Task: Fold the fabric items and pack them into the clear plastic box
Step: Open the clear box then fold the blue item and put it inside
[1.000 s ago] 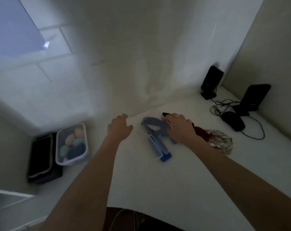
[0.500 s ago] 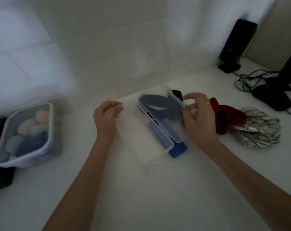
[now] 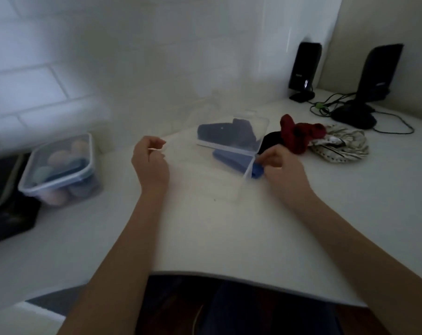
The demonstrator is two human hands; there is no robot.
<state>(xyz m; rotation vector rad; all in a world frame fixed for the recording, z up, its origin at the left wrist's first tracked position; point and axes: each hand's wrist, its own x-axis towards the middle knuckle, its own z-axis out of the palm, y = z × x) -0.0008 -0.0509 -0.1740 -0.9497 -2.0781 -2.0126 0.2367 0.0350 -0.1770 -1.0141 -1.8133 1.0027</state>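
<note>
The clear plastic box (image 3: 205, 182) sits on the white table, nearly see-through. My left hand (image 3: 150, 163) pinches its left rim and my right hand (image 3: 281, 165) pinches its right corner. Just behind the box a clear lid (image 3: 262, 128) with blue clips (image 3: 229, 157) lies tilted over dark blue fabric (image 3: 223, 135). To the right of the lid lie black fabric (image 3: 271, 141), a crumpled red fabric (image 3: 299, 134) and a pale patterned fabric (image 3: 340, 145), all loose on the table.
A second clear box (image 3: 35, 187) holding pastel rounded items stands at the left, beside a black device (image 3: 2, 189). Two black speakers (image 3: 304, 66), a mouse (image 3: 354, 117) and cables occupy the back right corner. The table's front edge (image 3: 253, 282) curves near my body.
Both hands have closed on the clear box's edges and drawn it toward me, away from the lid. The view has tilted down toward the table.
</note>
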